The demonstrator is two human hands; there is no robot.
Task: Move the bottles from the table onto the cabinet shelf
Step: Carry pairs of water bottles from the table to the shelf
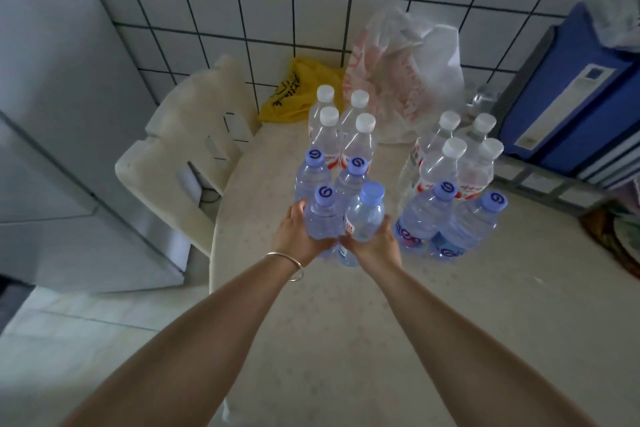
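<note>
The left hand (298, 236) and right hand (375, 244) each wrap a full blue-capped bottle (363, 218) low down; heavy, smooth, slightly squashy, so probably best gripped mid-body.

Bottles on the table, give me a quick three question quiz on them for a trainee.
1. True or false: both hands are on bottles.
2. Which cap colour sits nearest the wall? A white B blue C red
3. Fill in: the yellow bag lies to the ___ of the clear plastic bag.

Key: 1 true, left hand and right hand each grip a blue-capped bottle. 2 A, white-capped bottles. 3 left, yellow bag, clear plastic bag.
</note>
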